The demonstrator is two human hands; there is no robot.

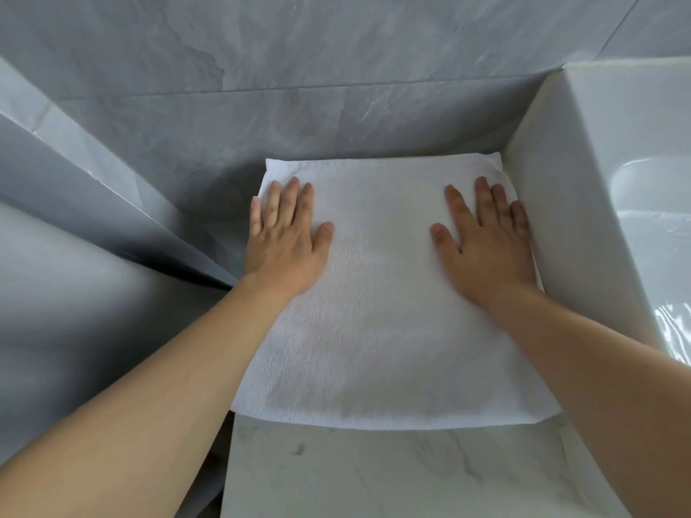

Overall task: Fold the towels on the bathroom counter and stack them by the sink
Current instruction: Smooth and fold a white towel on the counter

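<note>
White terry towel, roughly square with a nubby pile, lying flat on the pale marbled counter beside the glossy white sink; left hand and right hand press palms down, fingers straight and slightly spread, before grey veined wall tiles

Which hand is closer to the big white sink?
The right hand. It lies flat on the white folded terry towel, at its edge right beside the glossy white ceramic sink. The left hand presses the towel's far side, away from the sink.
</note>
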